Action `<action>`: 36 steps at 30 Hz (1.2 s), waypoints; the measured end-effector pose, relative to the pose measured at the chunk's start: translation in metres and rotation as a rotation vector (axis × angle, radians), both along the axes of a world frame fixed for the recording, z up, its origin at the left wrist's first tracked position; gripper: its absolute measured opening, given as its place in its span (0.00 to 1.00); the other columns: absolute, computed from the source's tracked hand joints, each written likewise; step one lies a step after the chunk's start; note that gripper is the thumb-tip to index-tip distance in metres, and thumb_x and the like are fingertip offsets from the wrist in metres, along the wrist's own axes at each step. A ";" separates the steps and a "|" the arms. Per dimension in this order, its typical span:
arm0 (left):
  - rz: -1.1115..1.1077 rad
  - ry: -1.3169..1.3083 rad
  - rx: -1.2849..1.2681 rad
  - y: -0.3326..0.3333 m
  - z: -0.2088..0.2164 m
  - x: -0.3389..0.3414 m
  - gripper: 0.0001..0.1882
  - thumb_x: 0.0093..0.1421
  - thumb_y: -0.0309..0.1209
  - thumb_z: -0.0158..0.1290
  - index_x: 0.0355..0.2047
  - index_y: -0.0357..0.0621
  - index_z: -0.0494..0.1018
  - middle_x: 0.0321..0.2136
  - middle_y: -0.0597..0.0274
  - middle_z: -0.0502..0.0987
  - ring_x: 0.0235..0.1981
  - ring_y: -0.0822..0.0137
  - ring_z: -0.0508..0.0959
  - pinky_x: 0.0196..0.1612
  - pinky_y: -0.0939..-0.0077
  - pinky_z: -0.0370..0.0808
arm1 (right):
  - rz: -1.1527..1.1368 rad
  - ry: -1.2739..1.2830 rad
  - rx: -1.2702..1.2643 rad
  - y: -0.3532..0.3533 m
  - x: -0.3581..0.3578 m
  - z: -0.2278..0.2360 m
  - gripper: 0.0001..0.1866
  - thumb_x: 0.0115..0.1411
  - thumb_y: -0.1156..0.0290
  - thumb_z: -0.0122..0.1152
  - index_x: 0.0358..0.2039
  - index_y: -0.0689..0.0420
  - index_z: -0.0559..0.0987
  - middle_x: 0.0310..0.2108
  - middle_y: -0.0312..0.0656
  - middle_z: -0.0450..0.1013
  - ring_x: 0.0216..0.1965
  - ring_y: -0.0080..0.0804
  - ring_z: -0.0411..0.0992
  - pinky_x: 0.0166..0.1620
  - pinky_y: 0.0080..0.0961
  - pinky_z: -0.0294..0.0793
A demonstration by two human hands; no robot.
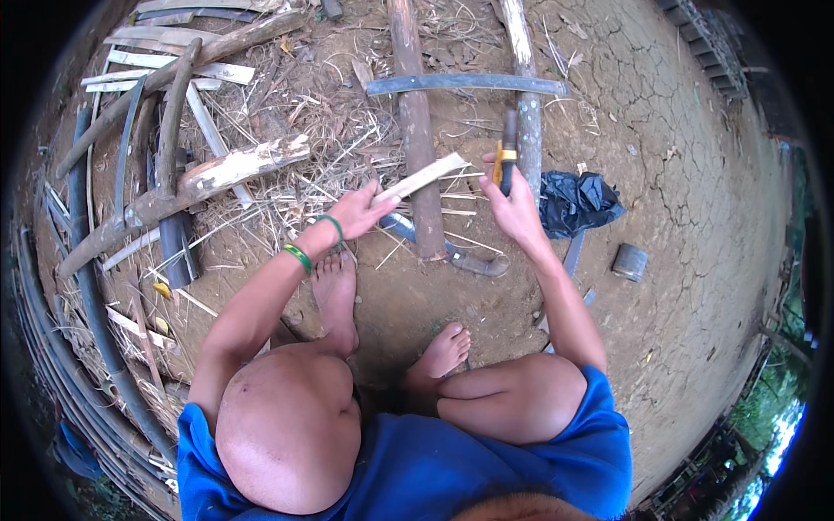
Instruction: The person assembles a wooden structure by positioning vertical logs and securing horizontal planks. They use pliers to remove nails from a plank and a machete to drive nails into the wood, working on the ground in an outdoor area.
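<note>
Your left hand [358, 211] is closed around the near end of a pale, flat strip of split bamboo [423, 177], thumb on top and fingers wrapped beneath; the strip slants up and to the right from your grip, its far end lying over a reddish-brown round wooden pole [415, 122] that runs away from you across the dirt; two green bands [313, 241] sit on that wrist; your right hand [512, 207] is clenched on the handle of a dark-bladed knife with a yellow collar [506, 149], held upright with the blade pointing away from you, just beside the strip's far end but apart from it; a second, paler grey pole [526, 104] lies behind the knife, and a long, curved, grey-blue slat [466, 83] rests across both poles further out; a crumpled black plastic bag [575, 201] lies on the cracked earth just right of your right hand, with a small grey metal can [629, 261] beyond it; to your left is a heap of rough branches, split pale slats and dry straw [217, 169]; your bare feet [337, 295] rest on the ground below the strip.
</note>
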State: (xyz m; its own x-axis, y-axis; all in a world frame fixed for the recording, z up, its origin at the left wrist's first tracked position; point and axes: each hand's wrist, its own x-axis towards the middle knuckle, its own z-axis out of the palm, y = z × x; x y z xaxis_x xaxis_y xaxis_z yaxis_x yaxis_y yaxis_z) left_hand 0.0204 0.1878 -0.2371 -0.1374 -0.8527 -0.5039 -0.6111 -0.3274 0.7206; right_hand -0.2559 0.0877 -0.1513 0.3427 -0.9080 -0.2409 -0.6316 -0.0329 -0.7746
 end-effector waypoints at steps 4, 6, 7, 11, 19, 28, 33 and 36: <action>0.114 0.395 0.172 -0.006 0.044 0.017 0.21 0.72 0.53 0.42 0.41 0.46 0.65 0.19 0.71 0.66 0.19 0.74 0.68 0.24 0.74 0.68 | 0.109 0.056 -0.094 0.009 -0.015 0.005 0.18 0.64 0.67 0.59 0.52 0.61 0.71 0.38 0.40 0.69 0.41 0.28 0.67 0.47 0.29 0.67; 0.202 0.556 0.153 -0.002 0.051 0.022 0.20 0.75 0.48 0.39 0.43 0.45 0.69 0.19 0.75 0.59 0.18 0.80 0.62 0.23 0.80 0.64 | 0.193 0.153 0.097 0.014 -0.014 0.022 0.19 0.64 0.66 0.59 0.52 0.61 0.70 0.38 0.38 0.69 0.41 0.26 0.67 0.46 0.29 0.68; 0.215 0.571 0.117 0.001 0.052 0.024 0.20 0.75 0.47 0.38 0.45 0.45 0.70 0.19 0.76 0.59 0.18 0.80 0.62 0.23 0.80 0.64 | 0.208 0.110 0.349 0.012 -0.013 0.025 0.19 0.65 0.67 0.60 0.52 0.60 0.70 0.39 0.38 0.69 0.39 0.25 0.67 0.44 0.28 0.68; 0.235 0.548 0.022 0.006 0.066 0.027 0.23 0.75 0.47 0.37 0.47 0.43 0.74 0.18 0.79 0.56 0.19 0.81 0.59 0.23 0.82 0.59 | 0.215 -0.276 0.265 0.033 -0.007 0.013 0.20 0.65 0.69 0.62 0.53 0.63 0.69 0.37 0.36 0.71 0.39 0.23 0.70 0.44 0.24 0.72; 0.330 0.514 -0.048 0.011 0.070 0.029 0.22 0.74 0.47 0.40 0.46 0.44 0.77 0.18 0.79 0.58 0.20 0.82 0.58 0.24 0.82 0.57 | 0.052 -0.686 0.830 0.036 -0.003 0.017 0.22 0.62 0.82 0.58 0.56 0.64 0.68 0.53 0.49 0.74 0.54 0.40 0.76 0.53 0.35 0.80; 0.157 0.281 -0.228 0.007 0.086 0.015 0.23 0.73 0.47 0.41 0.44 0.40 0.78 0.18 0.68 0.65 0.23 0.73 0.66 0.28 0.70 0.66 | 0.035 -0.740 0.939 0.033 0.000 0.023 0.29 0.50 0.93 0.45 0.55 0.67 0.70 0.61 0.49 0.69 0.56 0.43 0.74 0.59 0.41 0.77; 0.094 0.201 -0.262 0.005 0.085 0.015 0.23 0.73 0.47 0.41 0.43 0.41 0.78 0.17 0.63 0.64 0.21 0.69 0.67 0.28 0.68 0.66 | 0.074 -0.670 0.879 0.027 -0.004 0.028 0.27 0.52 0.92 0.46 0.55 0.66 0.71 0.59 0.50 0.71 0.54 0.42 0.76 0.56 0.38 0.80; 0.079 0.194 -0.270 0.003 0.085 0.015 0.23 0.72 0.48 0.41 0.43 0.41 0.78 0.16 0.61 0.64 0.21 0.68 0.68 0.28 0.67 0.65 | 0.120 -0.638 0.822 0.025 -0.005 0.032 0.26 0.52 0.92 0.46 0.53 0.66 0.71 0.58 0.50 0.72 0.53 0.41 0.77 0.55 0.36 0.80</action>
State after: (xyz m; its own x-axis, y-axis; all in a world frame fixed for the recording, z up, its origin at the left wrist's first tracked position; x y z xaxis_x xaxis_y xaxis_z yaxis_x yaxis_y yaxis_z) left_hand 0.0358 0.1910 -0.1518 -0.1373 -0.9635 -0.2297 -0.4346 -0.1498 0.8881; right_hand -0.2614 0.1130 -0.1188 0.7004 -0.4981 -0.5112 -0.1249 0.6196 -0.7749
